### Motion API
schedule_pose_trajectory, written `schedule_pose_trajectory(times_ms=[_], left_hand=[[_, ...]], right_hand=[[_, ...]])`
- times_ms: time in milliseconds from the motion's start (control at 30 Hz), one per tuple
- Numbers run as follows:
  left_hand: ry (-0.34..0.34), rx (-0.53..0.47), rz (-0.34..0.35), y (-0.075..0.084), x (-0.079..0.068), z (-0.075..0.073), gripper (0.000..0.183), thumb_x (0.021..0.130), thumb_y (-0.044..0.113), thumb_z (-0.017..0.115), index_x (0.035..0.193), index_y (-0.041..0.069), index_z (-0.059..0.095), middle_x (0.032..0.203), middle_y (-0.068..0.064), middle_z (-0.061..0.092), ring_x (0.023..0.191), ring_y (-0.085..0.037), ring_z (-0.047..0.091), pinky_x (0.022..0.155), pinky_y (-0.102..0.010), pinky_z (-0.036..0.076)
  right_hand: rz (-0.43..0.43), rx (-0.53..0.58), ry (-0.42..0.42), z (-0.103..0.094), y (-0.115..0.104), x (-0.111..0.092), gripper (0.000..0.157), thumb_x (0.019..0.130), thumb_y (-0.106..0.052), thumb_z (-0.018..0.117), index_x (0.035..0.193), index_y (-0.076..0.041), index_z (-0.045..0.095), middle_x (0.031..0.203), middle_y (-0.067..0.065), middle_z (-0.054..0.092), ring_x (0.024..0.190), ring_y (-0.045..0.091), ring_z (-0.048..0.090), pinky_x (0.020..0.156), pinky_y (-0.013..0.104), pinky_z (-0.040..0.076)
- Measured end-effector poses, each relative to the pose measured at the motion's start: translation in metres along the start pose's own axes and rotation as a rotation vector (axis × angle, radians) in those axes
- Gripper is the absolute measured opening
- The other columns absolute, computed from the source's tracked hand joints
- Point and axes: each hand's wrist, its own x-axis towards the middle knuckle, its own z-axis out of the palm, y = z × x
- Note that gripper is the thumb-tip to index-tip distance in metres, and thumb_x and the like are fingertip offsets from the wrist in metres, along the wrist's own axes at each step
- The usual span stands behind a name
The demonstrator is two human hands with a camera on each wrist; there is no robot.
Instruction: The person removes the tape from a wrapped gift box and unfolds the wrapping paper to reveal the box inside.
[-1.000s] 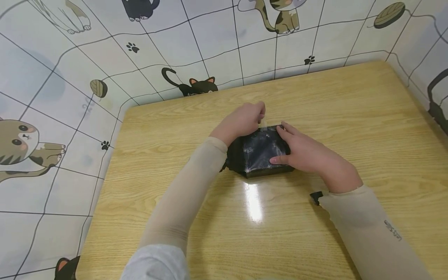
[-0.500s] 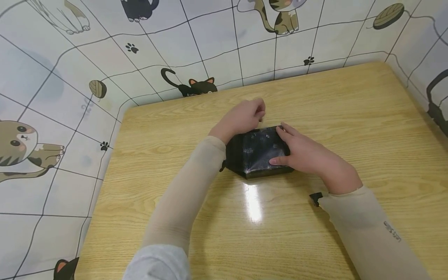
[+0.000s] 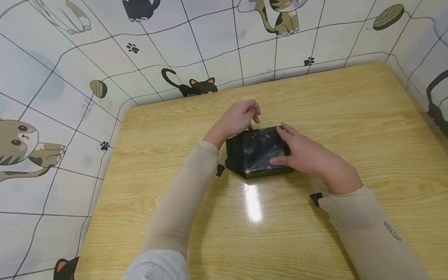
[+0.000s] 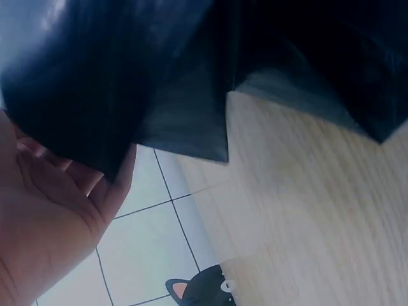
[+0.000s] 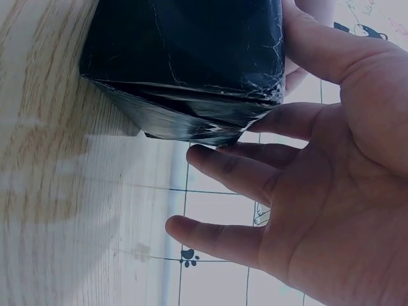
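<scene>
A black package [image 3: 266,149], box-shaped and wrapped in creased, glossy sheet, lies on the wooden table. Its left end has loose flaps [image 4: 191,121], which hang large across the left wrist view. My right hand [image 3: 308,153] holds the right end, thumb on the top face and forefinger at the far edge. From the right wrist, the package's end face [image 5: 185,57] shows scuffed edges, with the lower fingers spread beside it. My left hand [image 3: 238,118] is just behind the far left edge, fingers loosely bent, with nothing visible in them. In its wrist view, the flap partly hides those fingers.
The wooden table [image 3: 157,155] meets a wall [image 3: 217,39] with cat drawings at the back and left. Small black pieces [image 3: 316,199] show at both beige sleeve cuffs. A bright reflection lies on the tabletop in front of the package.
My left hand has let go of a clear strip at the package's far edge, moved slightly left and loosened its fingers. The right hand and the package have stayed in place.
</scene>
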Motion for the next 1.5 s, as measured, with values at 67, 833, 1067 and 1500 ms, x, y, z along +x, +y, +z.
schedule_pose_trajectory(times_ms=[67, 833, 1067, 1500], left_hand=[[0.044, 0.009, -0.005, 0.000, 0.000, 0.000, 0.030, 0.118, 0.021, 0.032, 0.121, 0.010, 0.060, 0.116, -0.016, 0.072, 0.093, -0.033, 0.072, 0.079, -0.037, 0.056], [0.148, 1.008, 0.072, 0.059, -0.108, 0.069, 0.038, 0.109, 0.036, 0.057, 0.140, 0.018, 0.068, 0.158, -0.003, 0.058, 0.151, -0.024, 0.051, 0.124, -0.052, 0.042], [0.080, 1.007, -0.032, 0.048, -0.119, 0.088, 0.050, 0.113, 0.044, 0.045, 0.157, 0.022, 0.054, 0.170, 0.000, 0.045, 0.159, -0.023, 0.040, 0.127, -0.058, 0.036], [0.158, 0.760, -0.084, 0.014, -0.099, 0.062, 0.055, 0.112, 0.049, 0.050, 0.160, 0.021, 0.049, 0.170, -0.009, 0.043, 0.158, -0.031, 0.042, 0.124, -0.059, 0.041]], right_hand=[[-0.001, 0.005, -0.002, 0.001, 0.001, 0.000, 0.108, 0.098, -0.048, 0.076, 0.169, 0.002, 0.012, 0.178, 0.027, 0.002, 0.161, 0.054, 0.016, 0.126, 0.070, 0.027], [-0.024, 0.032, 0.015, 0.002, 0.004, 0.001, 0.105, 0.099, -0.044, 0.076, 0.169, 0.002, 0.013, 0.178, 0.027, 0.002, 0.161, 0.054, 0.017, 0.126, 0.069, 0.026], [-0.028, 0.033, 0.027, 0.003, 0.002, 0.002, 0.104, 0.098, -0.042, 0.077, 0.169, 0.003, 0.015, 0.177, 0.028, 0.004, 0.161, 0.055, 0.016, 0.127, 0.069, 0.024], [0.204, -0.025, 0.057, 0.009, -0.001, -0.018, 0.132, 0.093, -0.080, 0.060, 0.164, 0.015, 0.002, 0.165, 0.044, 0.025, 0.144, 0.059, 0.046, 0.105, 0.072, 0.048]])
